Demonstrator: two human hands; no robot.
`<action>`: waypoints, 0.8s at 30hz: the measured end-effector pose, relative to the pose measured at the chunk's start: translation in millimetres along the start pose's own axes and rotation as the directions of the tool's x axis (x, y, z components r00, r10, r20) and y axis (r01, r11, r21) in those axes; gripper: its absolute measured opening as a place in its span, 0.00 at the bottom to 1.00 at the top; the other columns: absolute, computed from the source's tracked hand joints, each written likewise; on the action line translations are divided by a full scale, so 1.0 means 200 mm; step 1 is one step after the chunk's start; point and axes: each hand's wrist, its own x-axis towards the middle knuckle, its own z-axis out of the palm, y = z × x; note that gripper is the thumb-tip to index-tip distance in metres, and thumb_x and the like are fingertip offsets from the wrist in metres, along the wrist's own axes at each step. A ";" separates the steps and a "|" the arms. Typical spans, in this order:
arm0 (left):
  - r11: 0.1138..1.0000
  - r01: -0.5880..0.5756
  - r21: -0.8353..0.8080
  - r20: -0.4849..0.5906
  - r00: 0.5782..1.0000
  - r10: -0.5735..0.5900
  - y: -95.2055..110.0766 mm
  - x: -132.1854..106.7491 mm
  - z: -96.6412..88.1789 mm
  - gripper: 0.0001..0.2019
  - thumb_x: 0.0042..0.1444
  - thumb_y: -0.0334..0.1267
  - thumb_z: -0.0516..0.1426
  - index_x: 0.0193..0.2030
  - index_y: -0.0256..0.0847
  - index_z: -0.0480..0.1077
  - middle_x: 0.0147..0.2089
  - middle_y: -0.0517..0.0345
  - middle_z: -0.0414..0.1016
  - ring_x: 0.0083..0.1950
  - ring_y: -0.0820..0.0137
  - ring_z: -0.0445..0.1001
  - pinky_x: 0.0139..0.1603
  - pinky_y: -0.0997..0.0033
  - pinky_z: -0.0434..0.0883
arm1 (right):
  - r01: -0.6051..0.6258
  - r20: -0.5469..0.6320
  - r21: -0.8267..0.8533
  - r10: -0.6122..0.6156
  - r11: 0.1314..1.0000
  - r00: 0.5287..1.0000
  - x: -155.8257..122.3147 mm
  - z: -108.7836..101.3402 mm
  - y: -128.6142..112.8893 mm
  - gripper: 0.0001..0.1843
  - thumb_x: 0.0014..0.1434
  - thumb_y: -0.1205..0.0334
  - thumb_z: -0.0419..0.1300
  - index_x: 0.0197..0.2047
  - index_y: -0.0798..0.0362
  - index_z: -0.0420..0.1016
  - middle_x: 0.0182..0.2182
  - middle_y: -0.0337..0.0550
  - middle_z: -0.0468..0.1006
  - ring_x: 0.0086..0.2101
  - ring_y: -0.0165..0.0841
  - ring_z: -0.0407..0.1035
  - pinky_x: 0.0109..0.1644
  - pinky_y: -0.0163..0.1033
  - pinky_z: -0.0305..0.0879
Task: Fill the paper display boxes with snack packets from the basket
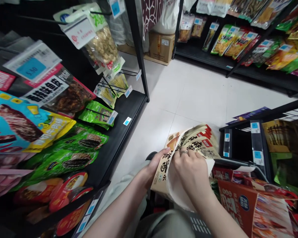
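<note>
In the head view, a beige printed cardboard box with dark characters stands tilted in front of my knees. My left hand grips its left side, with the thumb at the upper edge. A row of beige snack packets with red corners fans out at the top of the box. Curled over the near packets, my right hand has its fingers closed on them; a ring shows on one finger. Its fingertips are hidden among the packets. The pale inner side of an open flap lies beneath my right wrist.
A black shelf with hanging and lying snack bags runs along the left. On the right stand a black rack and an orange-red carton. A brown cardboard box sits at the back, beside more shelves. Light tiled floor lies between.
</note>
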 end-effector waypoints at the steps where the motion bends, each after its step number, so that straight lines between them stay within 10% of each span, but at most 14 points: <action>1: 1.000 -0.022 -0.005 0.022 1.000 0.022 0.01 0.01 0.00 0.24 0.59 0.45 0.54 0.54 0.26 0.72 0.41 0.43 0.82 0.42 0.58 0.80 0.48 0.64 0.71 | 0.030 0.029 0.031 -0.031 0.999 0.999 0.00 0.00 0.01 0.11 0.51 0.80 0.57 0.26 0.58 0.77 0.23 0.50 0.78 0.25 0.40 0.73 0.27 0.40 0.63; 5: 0.999 -0.029 -0.027 0.097 0.995 0.032 0.03 0.05 -0.06 0.29 0.60 0.49 0.51 0.58 0.25 0.69 0.48 0.39 0.81 0.51 0.54 0.78 0.58 0.58 0.68 | 0.163 0.084 0.461 -0.226 0.872 0.971 -0.05 -0.09 0.10 0.11 0.54 0.78 0.57 0.28 0.56 0.77 0.24 0.45 0.78 0.28 0.37 0.73 0.28 0.38 0.65; 8: 0.999 0.016 -0.029 0.136 0.991 -0.012 0.05 0.06 -0.09 0.32 0.59 0.51 0.52 0.62 0.27 0.66 0.52 0.40 0.79 0.56 0.52 0.76 0.62 0.55 0.65 | 0.087 -0.159 0.821 0.081 0.565 0.984 -0.18 -0.15 0.18 0.11 0.60 0.74 0.56 0.39 0.53 0.78 0.30 0.41 0.80 0.31 0.32 0.73 0.34 0.37 0.68; 10: 0.999 0.024 -0.035 0.182 0.983 -0.018 0.06 0.05 -0.08 0.33 0.58 0.50 0.54 0.64 0.28 0.64 0.55 0.40 0.77 0.59 0.52 0.74 0.65 0.55 0.62 | 0.018 -0.251 0.927 0.585 0.374 0.771 -0.29 -0.08 0.22 0.11 0.61 0.71 0.56 0.41 0.51 0.77 0.30 0.38 0.78 0.29 0.30 0.71 0.35 0.37 0.67; 12: 0.999 0.028 -0.046 0.191 0.981 -0.019 0.08 0.03 -0.05 0.34 0.59 0.51 0.52 0.66 0.28 0.61 0.57 0.40 0.76 0.60 0.52 0.73 0.66 0.55 0.60 | -0.121 -0.139 0.971 0.901 0.205 0.411 -0.42 0.12 0.24 0.07 0.59 0.67 0.58 0.37 0.51 0.77 0.26 0.36 0.74 0.23 0.28 0.65 0.29 0.35 0.62; 14: 0.997 0.027 -0.066 0.119 0.993 -0.019 0.09 0.01 0.00 0.35 0.63 0.54 0.46 0.67 0.26 0.60 0.57 0.40 0.76 0.60 0.52 0.73 0.67 0.55 0.59 | -0.522 0.189 0.852 0.906 0.041 0.379 -0.55 0.42 0.23 0.08 0.60 0.60 0.56 0.36 0.53 0.75 0.25 0.38 0.74 0.24 0.31 0.66 0.29 0.36 0.62; 17: 0.991 0.014 -0.131 -0.027 0.999 -0.018 0.10 -0.02 0.07 0.37 0.66 0.55 0.37 0.68 0.26 0.58 0.56 0.41 0.77 0.60 0.54 0.73 0.66 0.55 0.59 | -0.938 0.735 0.320 0.591 0.130 0.333 -0.71 0.90 0.17 0.12 0.64 0.63 0.51 0.39 0.54 0.76 0.35 0.46 0.80 0.35 0.36 0.74 0.39 0.38 0.67; 24: 0.987 -0.024 -0.157 -0.067 0.998 0.014 0.10 -0.05 0.12 0.35 0.65 0.56 0.40 0.69 0.32 0.58 0.56 0.44 0.77 0.60 0.54 0.72 0.66 0.55 0.60 | -0.969 0.875 -0.051 0.479 0.241 0.073 -0.95 1.42 -0.03 0.14 0.64 0.57 0.61 0.49 0.56 0.73 0.45 0.44 0.76 0.43 0.34 0.73 0.48 0.46 0.73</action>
